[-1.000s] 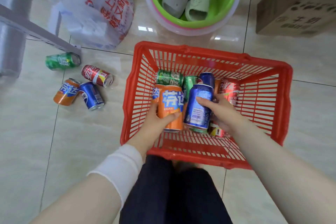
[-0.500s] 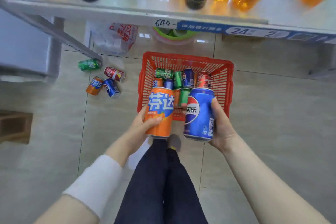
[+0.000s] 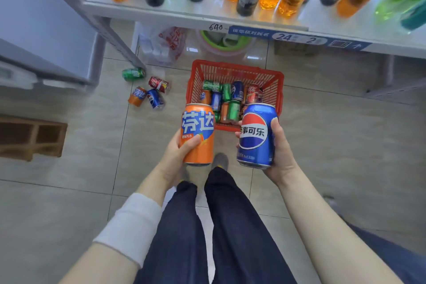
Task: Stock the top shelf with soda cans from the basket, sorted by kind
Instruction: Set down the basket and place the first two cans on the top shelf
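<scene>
My left hand [image 3: 176,153] grips an upright orange soda can [image 3: 198,131], thumb across its front. My right hand [image 3: 280,157] holds an upright blue cola can [image 3: 257,134] from the right side. Both cans hang side by side well above the floor. Beyond them the red basket [image 3: 275,86] stands on the tiles with several green, blue, orange and red cans lying inside. A white shelf [image 3: 161,12] crosses the top of the view, stocked with bottles.
Several loose cans lie on the floor left of the basket: a green can [image 3: 133,73], a red can [image 3: 159,83], an orange can [image 3: 137,95] and a blue can [image 3: 155,98]. A plastic bag [image 3: 167,44] and green basin [image 3: 224,41] sit under the shelf. A wooden crate [image 3: 30,137] is at left.
Both hands took a can each out of the basket and lifted them. My view rose from close over the basket to standing height, bringing the shelf with bottles into sight.
</scene>
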The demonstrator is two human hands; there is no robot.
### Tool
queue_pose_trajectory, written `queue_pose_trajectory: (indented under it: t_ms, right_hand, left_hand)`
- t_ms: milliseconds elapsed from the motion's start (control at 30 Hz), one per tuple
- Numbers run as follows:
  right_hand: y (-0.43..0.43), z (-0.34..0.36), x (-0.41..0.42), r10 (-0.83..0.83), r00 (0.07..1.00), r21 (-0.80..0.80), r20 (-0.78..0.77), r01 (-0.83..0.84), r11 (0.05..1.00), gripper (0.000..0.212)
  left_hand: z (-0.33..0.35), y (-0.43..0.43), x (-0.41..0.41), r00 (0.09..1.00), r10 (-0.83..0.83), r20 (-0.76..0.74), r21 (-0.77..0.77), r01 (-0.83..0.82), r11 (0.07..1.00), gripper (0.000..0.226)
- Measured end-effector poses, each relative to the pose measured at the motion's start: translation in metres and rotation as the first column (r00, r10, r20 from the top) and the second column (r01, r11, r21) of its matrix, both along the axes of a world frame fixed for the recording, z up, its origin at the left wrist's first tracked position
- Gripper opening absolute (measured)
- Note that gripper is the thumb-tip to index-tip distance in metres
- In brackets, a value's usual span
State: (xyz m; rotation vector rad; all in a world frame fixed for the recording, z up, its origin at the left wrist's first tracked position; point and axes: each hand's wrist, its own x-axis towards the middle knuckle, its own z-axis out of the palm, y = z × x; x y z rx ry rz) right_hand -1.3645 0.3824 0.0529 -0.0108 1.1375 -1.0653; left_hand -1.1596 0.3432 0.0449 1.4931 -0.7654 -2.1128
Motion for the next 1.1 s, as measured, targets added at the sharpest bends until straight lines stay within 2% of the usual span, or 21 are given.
queue_pose_trajectory:
  t_ms: [100,267,400,567,633,733,800,933,1100]
  right_hand:
    - [0.017,0.020,0.020,0.005,0.999,-0.020,-0.032,-0.006,1.000,0.122]
    - [0.042,0.056,0.064,0.023,0.998,-0.080,-0.065,-0.028,0.996,0.115]
    - [0.072,0.076,0.103,0.000,1.000,-0.074,-0.010,0.000,0.997,0.095]
    - [0.109,0.096,0.143,0.022,0.999,-0.095,0.034,-0.018,0.995,0.087]
    - [0.123,0.102,0.157,0.031,0.999,-0.105,0.039,-0.027,0.994,0.088]
    - [0.138,0.106,0.173,0.051,0.999,-0.109,-0.018,-0.053,0.993,0.106]
    - [0.146,0.107,0.178,0.094,0.993,-0.119,-0.068,-0.102,0.988,0.111]
    - [0.162,0.108,0.182,0.153,0.986,-0.093,-0.061,-0.158,0.983,0.105]
    - [0.182,0.105,0.181,0.162,0.982,0.008,-0.094,-0.162,0.987,0.104]
  left_hand:
    - [0.020,0.014,0.014,1.000,-0.017,-0.020,-0.031,0.017,0.999,0.071]
    - [0.052,0.036,0.048,0.999,-0.009,-0.043,-0.089,0.005,0.996,0.044]
    - [0.074,0.061,0.093,0.999,0.003,-0.042,-0.129,-0.009,0.992,0.067]
    - [0.085,0.101,0.150,0.995,0.090,-0.033,-0.133,-0.093,0.987,0.085]
    - [0.086,0.117,0.166,0.994,0.111,-0.020,-0.120,-0.113,0.986,0.090]
    - [0.091,0.139,0.177,0.994,0.107,0.004,-0.118,-0.106,0.987,0.100]
    - [0.094,0.152,0.178,0.995,0.096,0.015,-0.108,-0.094,0.990,0.096]
    - [0.098,0.178,0.174,0.995,0.102,0.019,-0.105,-0.099,0.990,0.067]
    - [0.102,0.200,0.168,0.996,0.087,0.028,-0.093,-0.084,0.992,0.093]
